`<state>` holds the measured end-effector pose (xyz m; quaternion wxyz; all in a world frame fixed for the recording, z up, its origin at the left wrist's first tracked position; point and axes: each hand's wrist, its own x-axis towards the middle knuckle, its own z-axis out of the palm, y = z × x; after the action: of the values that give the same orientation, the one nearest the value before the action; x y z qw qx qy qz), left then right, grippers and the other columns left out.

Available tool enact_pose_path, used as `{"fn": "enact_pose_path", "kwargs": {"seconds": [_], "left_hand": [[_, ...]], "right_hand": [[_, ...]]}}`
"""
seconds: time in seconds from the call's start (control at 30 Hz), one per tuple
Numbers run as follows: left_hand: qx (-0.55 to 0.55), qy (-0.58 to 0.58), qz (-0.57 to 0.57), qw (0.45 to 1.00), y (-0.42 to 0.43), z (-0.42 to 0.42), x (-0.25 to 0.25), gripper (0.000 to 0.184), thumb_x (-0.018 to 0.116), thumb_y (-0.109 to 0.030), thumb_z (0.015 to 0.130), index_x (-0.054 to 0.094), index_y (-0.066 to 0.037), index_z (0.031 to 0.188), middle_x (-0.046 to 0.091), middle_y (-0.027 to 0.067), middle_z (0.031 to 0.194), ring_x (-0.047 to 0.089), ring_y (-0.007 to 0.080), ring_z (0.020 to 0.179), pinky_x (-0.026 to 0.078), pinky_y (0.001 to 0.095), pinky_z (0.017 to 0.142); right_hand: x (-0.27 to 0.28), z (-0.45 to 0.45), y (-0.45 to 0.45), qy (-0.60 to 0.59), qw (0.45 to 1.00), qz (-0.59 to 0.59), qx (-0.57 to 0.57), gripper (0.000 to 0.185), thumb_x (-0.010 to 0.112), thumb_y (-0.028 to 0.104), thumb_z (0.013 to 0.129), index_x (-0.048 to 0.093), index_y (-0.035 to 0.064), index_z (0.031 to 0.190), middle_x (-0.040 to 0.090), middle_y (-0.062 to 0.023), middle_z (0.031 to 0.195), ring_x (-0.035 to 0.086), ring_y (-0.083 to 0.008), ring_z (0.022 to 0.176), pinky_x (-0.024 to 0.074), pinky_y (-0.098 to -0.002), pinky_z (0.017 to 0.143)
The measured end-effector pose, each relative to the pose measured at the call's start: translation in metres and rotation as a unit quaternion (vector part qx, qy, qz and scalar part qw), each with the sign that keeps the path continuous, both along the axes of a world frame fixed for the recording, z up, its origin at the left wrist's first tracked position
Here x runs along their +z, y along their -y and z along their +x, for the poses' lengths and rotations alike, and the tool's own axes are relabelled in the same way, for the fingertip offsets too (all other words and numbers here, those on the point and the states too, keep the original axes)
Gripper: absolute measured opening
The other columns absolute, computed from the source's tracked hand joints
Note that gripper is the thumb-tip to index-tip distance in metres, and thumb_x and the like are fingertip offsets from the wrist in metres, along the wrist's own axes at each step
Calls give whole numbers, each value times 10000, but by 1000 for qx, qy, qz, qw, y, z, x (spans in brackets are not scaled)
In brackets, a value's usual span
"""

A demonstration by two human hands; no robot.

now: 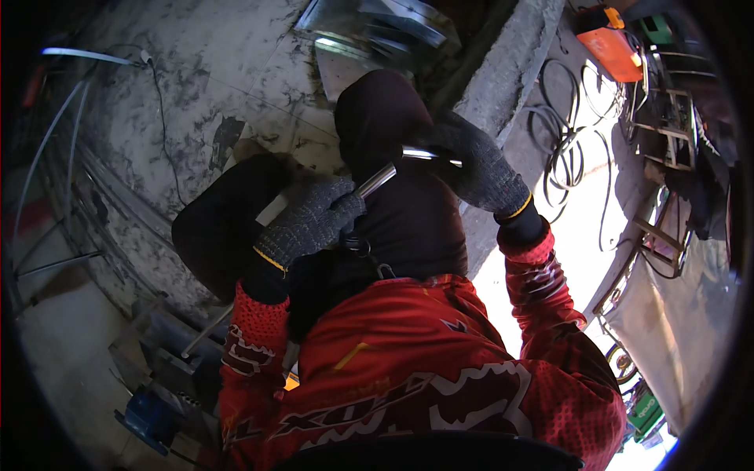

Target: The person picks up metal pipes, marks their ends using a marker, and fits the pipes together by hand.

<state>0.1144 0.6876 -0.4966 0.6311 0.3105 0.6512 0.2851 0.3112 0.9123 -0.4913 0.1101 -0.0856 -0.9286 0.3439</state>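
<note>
The left hand (310,220), in a dark grey knitted glove with a yellow edge at the cuff, is closed around a metal tube (377,180), fingers curled over it and the thumb side toward the bright end. That tube is straight, smooth and silvery, round in outline, with a pale streak of light along its length and a cleanly cut end; it slants up and to the right from the fist, above the thigh of the dark trousers (416,212). A pale, flat-looking piece (272,210) shows at the other side of the fist (whether it is part of the same tube, I cannot tell). The right hand (479,169), gloved alike, is bent around a slimmer shiny metal piece (420,153), which glints white at its near end and again beside the fingers, with a dark stretch between; how tightly the fingers close is hidden. The two bright ends lie near each other, apart, over the lap. Beyond the knees is a stained, pale floor (236,47), bordered on the right by a rough concrete ledge (503,78), and farther right dark cables (569,149) lie coiled near an orange box (611,55).
</note>
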Motion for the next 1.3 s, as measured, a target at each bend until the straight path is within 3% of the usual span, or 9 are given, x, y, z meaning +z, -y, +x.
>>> {"fn": "enact_pose_path", "kwargs": {"seconds": [0.07, 0.2, 0.4, 0.57, 0.6, 0.7, 0.93, 1.0, 1.3], "left_hand": [[35, -93, 98, 990, 27, 10, -12, 273, 645, -178, 975, 611, 2, 1177, 660, 85, 852, 635, 145, 714, 527, 304, 654], [118, -268, 246, 924, 38, 3, 16, 261, 660, -180, 967, 630, 26, 1123, 667, 119, 782, 662, 217, 681, 536, 337, 654], [214, -317, 261, 886, 38, -40, 95, 323, 667, -205, 958, 639, 44, 1162, 690, 158, 837, 678, 230, 720, 534, 349, 675], [267, -400, 331, 812, 35, -30, 137, 246, 651, -164, 945, 662, -28, 1149, 676, 145, 881, 691, 275, 797, 537, 388, 695], [328, -508, 417, 679, 36, -24, 125, 279, 629, -194, 948, 656, -57, 1190, 654, 140, 861, 674, 321, 783, 526, 438, 686], [369, -390, 430, 726, 66, -30, 153, 349, 596, -200, 953, 616, -82, 1281, 640, 149, 864, 657, 356, 792, 519, 456, 702], [430, -514, 356, 652, 150, -27, 124, 216, 650, -217, 931, 610, -38, 1046, 634, 173, 886, 640, 390, 793, 511, 463, 720], [452, -518, 330, 647, 177, -20, 90, 234, 672, -213, 914, 615, -29, 1047, 629, 186, 901, 638, 395, 830, 508, 468, 746], [512, -493, 305, 634, 222, -33, 40, 240, 691, -272, 890, 637, -72, 1012, 623, 185, 899, 636, 393, 872, 511, 460, 775]], "right_hand": [[8, -2, 10, 43, 983, -156, -89, 371, 730, 23, 783, 678, 69, 1148, 635, -196, 1170, 637, -387, 1070, 546, -431, 904], [-6, -14, 17, -45, 991, -97, -84, 359, 735, 34, 811, 661, 63, 1161, 635, -152, 1109, 660, -320, 987, 551, -396, 865], [51, -92, 57, -116, 776, -615, -79, 261, 632, 33, 923, 600, 10, 1181, 608, -28, 903, 596, -112, 770, 513, -250, 675], [108, -145, 105, -187, 823, -536, 11, 461, 720, 308, 925, 600, -62, 1171, 670, -75, 894, 517, -72, 565, 418, -235, 518], [86, -148, 99, -159, 791, -590, 28, 408, 729, 249, 923, 610, -44, 1181, 677, -72, 909, 539, -110, 587, 431, -256, 539], [98, -185, 134, -277, 858, -432, 14, 284, 658, 244, 960, 627, 20, 1131, 611, -16, 722, 531, -83, 589, 381, -226, 526], [148, -226, 177, -258, 885, -364, 136, 393, 640, 314, 983, 606, -41, 1150, 657, -90, 995, 604, -112, 785, 494, -259, 684], [155, -230, 177, -205, 806, -524, 186, 431, 632, 289, 985, 602, -51, 1248, 673, -122, 1070, 630, -137, 865, 518, -260, 736], [167, -255, 244, -90, 828, -450, 322, 534, 698, 151, 934, 493, -53, 1382, 655, -157, 1147, 655, -178, 865, 557, -281, 700]]}}
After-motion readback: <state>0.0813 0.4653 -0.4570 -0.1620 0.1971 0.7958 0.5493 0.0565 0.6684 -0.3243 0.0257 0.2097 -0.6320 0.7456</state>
